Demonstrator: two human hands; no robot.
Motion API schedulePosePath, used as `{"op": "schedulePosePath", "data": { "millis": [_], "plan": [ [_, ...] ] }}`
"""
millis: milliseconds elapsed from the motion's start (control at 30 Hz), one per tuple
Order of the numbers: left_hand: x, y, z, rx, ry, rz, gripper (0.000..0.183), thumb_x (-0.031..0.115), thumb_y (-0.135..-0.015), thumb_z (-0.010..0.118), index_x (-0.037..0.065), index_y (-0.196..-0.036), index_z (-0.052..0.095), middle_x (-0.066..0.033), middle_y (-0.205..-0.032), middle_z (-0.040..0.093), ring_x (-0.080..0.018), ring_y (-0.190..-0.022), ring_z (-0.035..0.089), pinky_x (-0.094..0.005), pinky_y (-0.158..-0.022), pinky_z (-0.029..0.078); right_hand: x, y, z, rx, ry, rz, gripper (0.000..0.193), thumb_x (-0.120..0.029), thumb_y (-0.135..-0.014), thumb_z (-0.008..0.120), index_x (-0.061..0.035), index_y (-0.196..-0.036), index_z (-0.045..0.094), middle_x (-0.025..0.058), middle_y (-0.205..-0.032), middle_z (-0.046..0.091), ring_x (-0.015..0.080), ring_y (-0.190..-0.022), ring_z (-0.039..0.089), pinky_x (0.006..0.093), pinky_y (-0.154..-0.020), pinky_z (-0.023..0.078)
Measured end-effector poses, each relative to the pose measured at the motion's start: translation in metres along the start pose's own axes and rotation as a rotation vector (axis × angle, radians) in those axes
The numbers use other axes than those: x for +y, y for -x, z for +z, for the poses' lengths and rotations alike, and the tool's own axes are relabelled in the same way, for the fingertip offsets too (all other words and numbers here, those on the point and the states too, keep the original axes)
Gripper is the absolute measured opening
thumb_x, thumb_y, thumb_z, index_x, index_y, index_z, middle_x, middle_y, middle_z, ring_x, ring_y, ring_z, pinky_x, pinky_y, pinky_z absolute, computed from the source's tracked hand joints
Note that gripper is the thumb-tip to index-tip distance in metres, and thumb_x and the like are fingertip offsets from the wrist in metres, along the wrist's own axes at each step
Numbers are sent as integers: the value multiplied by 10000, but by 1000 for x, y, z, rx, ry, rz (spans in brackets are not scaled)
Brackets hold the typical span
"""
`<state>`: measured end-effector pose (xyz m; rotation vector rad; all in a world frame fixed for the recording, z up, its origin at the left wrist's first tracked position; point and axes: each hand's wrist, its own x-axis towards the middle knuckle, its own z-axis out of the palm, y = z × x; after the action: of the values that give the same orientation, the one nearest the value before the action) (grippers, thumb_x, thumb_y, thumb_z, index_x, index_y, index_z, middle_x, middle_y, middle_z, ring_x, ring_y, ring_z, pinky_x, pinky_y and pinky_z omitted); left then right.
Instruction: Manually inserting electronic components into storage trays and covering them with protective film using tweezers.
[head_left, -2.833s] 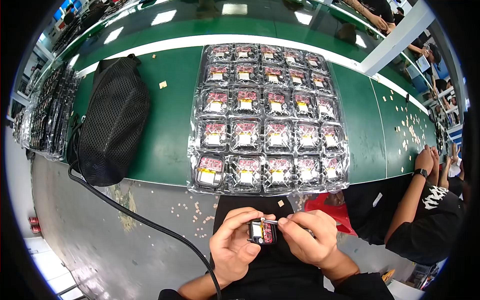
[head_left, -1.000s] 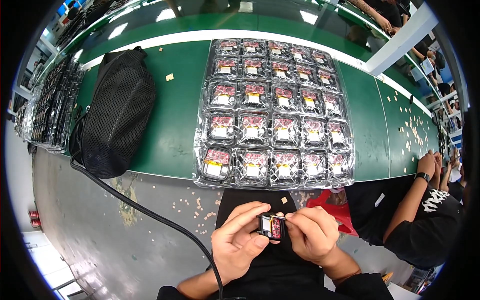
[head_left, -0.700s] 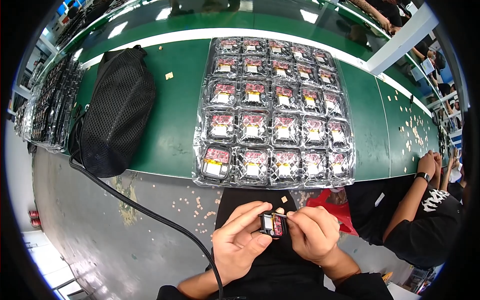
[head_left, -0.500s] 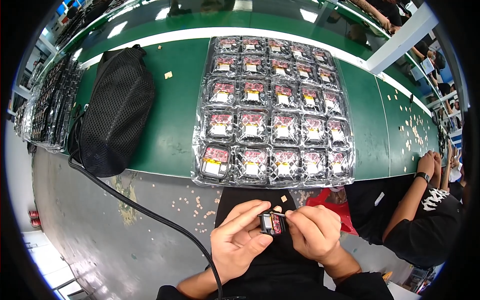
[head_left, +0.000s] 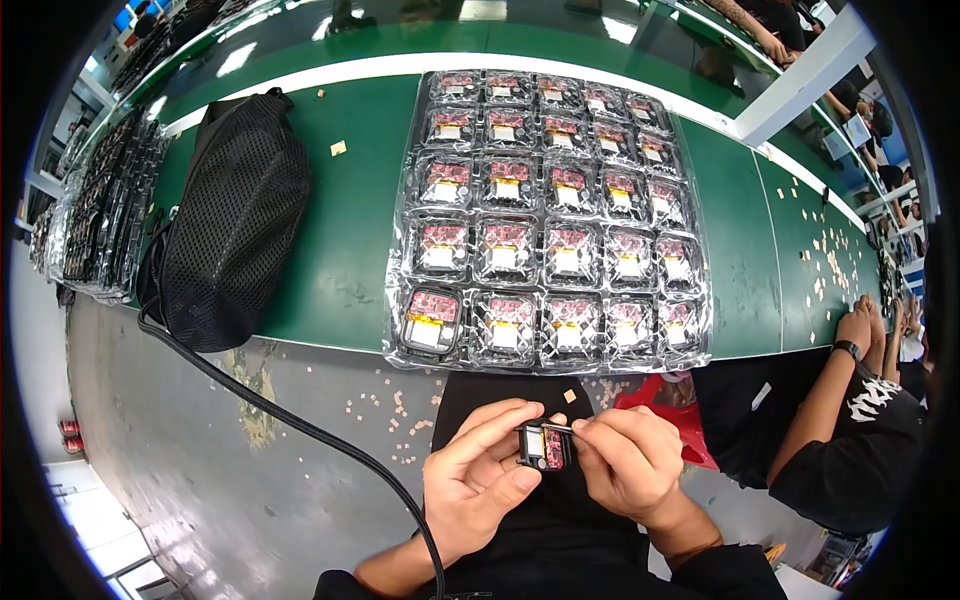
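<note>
My left hand point(head_left: 478, 478) curls around a small black electronic housing point(head_left: 530, 458), holding it above my lap by its left side and lower edge. Inside the housing a red circuit board point(head_left: 553, 450) and a pale rectangular part show. My right hand point(head_left: 632, 462) is closed, thumb and forefinger pinched at the housing's upper right edge. A thin light strip shows by those fingertips; what they pinch is too small to name. On the bench ahead lies a clear plastic tray point(head_left: 398, 300) of similar red-board units. The unit at its near left corner point(head_left: 432, 320) looks less covered by plastic.
A black mesh bag point(head_left: 235, 220) lies on the green bench point(head_left: 345, 230), and a black cable point(head_left: 300, 405) runs from it toward my left arm. Stacked trays point(head_left: 100, 210) stand far left. Small tan squares dot bench and floor. A co-worker's arm point(head_left: 815, 415) is at right.
Both hands keep almost the same place. The housing has tilted slightly, and a small tan piece behind its upper edge shows less than before.
</note>
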<state>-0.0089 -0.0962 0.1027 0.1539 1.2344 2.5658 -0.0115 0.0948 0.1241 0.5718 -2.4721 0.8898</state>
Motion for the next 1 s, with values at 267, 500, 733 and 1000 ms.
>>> {"op": "schedulePosePath", "data": {
  "millis": [267,500,733,1000],
  "plan": [
    [10,-2,4,-32,-121,3,510,-89,-921,671,-105,-1404,508,-181,-1430,456,-334,-1322,555,-417,-1087,511,0,-5,-10,-72,102,-100,218,33,-731,785,-7,-938,731,77,-816,660,192,-554,578,290,-498,443],
    [20,-1,5,-60,-132,145,515,-83,-858,752,-96,-1337,563,-192,-1374,498,-361,-1316,563,-422,-1079,518,8,-8,-17,91,-25,-37,230,6,-734,812,-32,-946,735,63,-830,692,191,-598,605,295,-513,447],
    [31,-25,6,58,-701,667,460,29,-767,872,9,-1167,644,-206,-1248,524,-420,-1180,641,-453,-1004,576,32,-3,-28,299,171,106,232,41,-770,775,13,-991,709,134,-889,675,248,-672,616,319,-584,475],
    [30,-57,-1,293,-1467,706,320,162,-754,873,154,-1049,748,-71,-1155,642,-396,-1248,592,-624,-1118,325,39,-4,-27,288,195,108,273,56,-757,779,22,-1018,706,135,-900,668,239,-661,606,319,-575,469]
  ]
}}
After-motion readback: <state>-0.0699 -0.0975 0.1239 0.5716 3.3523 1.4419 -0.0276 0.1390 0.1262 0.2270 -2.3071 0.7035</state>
